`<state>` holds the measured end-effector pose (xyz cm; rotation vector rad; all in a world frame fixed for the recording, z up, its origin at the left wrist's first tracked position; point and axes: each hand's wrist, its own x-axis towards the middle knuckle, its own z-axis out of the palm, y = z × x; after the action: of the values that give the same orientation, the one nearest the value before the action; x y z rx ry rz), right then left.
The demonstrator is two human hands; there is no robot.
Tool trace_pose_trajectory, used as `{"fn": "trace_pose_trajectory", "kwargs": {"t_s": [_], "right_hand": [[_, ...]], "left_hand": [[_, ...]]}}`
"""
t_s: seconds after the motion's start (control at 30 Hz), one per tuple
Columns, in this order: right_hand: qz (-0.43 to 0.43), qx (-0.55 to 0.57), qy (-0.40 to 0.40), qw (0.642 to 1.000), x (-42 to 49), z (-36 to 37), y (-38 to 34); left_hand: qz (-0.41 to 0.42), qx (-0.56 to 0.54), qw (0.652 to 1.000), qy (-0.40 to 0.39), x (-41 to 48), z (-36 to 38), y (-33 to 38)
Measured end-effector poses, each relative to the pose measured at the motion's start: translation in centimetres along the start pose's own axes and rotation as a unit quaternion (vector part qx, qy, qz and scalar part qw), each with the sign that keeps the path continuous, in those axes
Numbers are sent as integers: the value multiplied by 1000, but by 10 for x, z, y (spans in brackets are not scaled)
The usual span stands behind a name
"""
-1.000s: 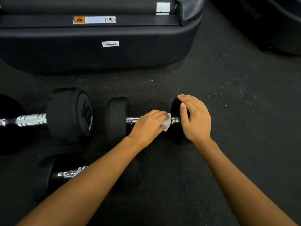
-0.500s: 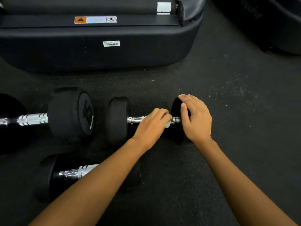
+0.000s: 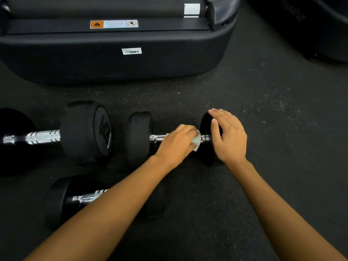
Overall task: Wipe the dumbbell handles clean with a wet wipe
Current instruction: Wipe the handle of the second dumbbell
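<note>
A small black dumbbell (image 3: pixel 139 136) lies on the floor in the middle, its chrome handle (image 3: pixel 159 138) running left to right. My left hand (image 3: pixel 177 144) is wrapped over the right part of that handle, pressing a white wet wipe (image 3: pixel 196 142) against it. My right hand (image 3: pixel 228 136) rests over the dumbbell's right head (image 3: pixel 204 127) and grips it. A larger dumbbell marked 15 (image 3: pixel 84 132) lies to the left. A third dumbbell (image 3: pixel 60 200) lies nearer me, partly hidden under my left forearm.
The black base of a gym machine (image 3: pixel 113 57) with a barcode sticker stands just behind the dumbbells. Another dark machine (image 3: pixel 320 29) sits at the upper right. Speckled black rubber floor (image 3: pixel 273 119) stretches to the right of my hands.
My left hand has slid slightly along the handle and back with the wipe, which shows more now than half a second ago. The right hand stays on the head.
</note>
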<state>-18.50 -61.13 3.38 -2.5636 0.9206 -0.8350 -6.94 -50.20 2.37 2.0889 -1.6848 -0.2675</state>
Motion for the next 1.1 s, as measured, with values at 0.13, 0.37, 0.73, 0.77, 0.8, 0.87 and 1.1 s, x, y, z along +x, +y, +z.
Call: {"fn": "trace_pose_trajectory", "kwargs": {"t_s": [0.13,0.37,0.73,0.77,0.8,0.87,1.1], "right_hand": [[-4,-2,0,1000,0,0,1],[-5,-1,2,1000,0,0,1],[-7,5,3,1000,-1,-1,1],[-8,6,4,1000,0,0,1],[-8,7,4,1000,0,0,1],[-8,6,3,1000,0,0,2],[-7,8,1,1000,-1,0,2]], "left_hand": [[-7,12,1000,-12,15,10,18],[-91,1,987,-129,20,-14,-9],[-97,-38,982,-160,27,-12,-1],[-107,-40,980,-163,28,-14,-5],[-120,-43,979,-161,30,-15,-7],[-146,-57,976,-152,34,-14,-2],[-114,-79,984,-116,24,-12,2]]}}
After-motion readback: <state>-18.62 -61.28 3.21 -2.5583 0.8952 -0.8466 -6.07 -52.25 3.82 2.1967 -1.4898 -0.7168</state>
